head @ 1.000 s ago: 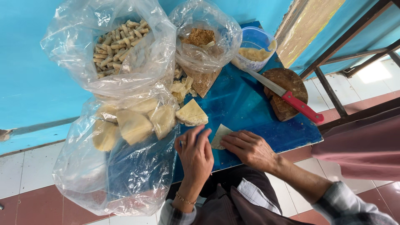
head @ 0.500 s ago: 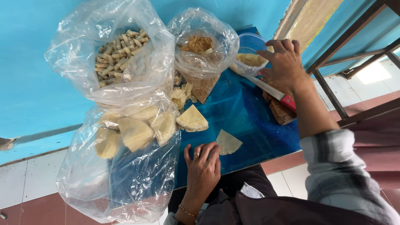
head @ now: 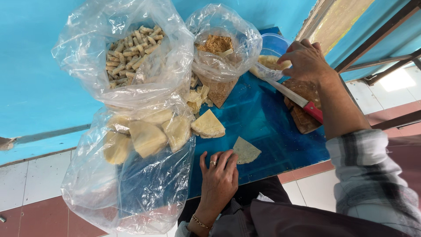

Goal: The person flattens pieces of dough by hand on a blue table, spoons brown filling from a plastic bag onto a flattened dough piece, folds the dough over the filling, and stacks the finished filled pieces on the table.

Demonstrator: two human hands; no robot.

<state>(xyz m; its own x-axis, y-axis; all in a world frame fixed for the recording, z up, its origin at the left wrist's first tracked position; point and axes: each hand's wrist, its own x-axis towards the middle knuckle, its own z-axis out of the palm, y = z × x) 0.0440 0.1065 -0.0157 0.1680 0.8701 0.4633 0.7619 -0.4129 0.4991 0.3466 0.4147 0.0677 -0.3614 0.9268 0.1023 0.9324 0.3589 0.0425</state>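
Observation:
My left hand [head: 219, 177] rests flat on the blue table [head: 263, 118] near its front edge, fingers spread, holding nothing, just left of a thin triangular wrapper sheet [head: 245, 150]. My right hand [head: 307, 59] reaches to the far right over a blue plastic tub [head: 274, 46] holding pale filling, fingertips pinched at its rim. Whether anything is between the fingers cannot be seen. A stack of triangular wrappers [head: 208, 125] lies in the middle of the table.
A red-handled knife [head: 298, 100] lies across a brown wooden board [head: 305, 116] at the right. Clear bags hold rolled snacks [head: 131, 46], brown crumbs [head: 218, 44] and folded triangles [head: 147, 136]. Tiled floor lies below the table edge.
My right hand left the wrapper sheet, swung up to the tub and has now dipped its fingers to the rim. My left hand slid slightly back, and stays beside the sheet.

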